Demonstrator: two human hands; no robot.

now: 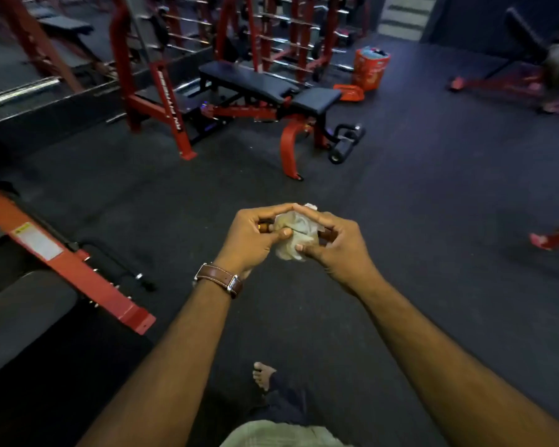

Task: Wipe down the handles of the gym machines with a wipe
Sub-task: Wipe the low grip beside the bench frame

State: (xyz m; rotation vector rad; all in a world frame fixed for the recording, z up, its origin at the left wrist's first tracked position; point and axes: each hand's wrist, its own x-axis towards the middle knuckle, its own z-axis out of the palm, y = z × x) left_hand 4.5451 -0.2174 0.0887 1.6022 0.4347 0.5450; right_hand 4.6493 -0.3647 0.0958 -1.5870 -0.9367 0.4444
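A crumpled white wipe (293, 232) sits between both hands at the middle of the view, above the dark floor. My left hand (255, 237), with a brown leather watch on its wrist, pinches the wipe's left side between thumb and fingers. My right hand (333, 243) pinches its right side, fingers curled over the top. A red bench machine with black pads (271, 88) stands ahead on the floor, with black roller handles (344, 143) at its near end. A red machine frame (65, 256) with a black bar handle (117, 256) lies at the left.
A rack of barbells (291, 37) stands at the back. An orange bin (370, 67) sits on the floor beyond the bench. Another red-framed bench (513, 75) stands at far right, with a blurred person beside it. My bare foot (263, 374) shows below my arms.
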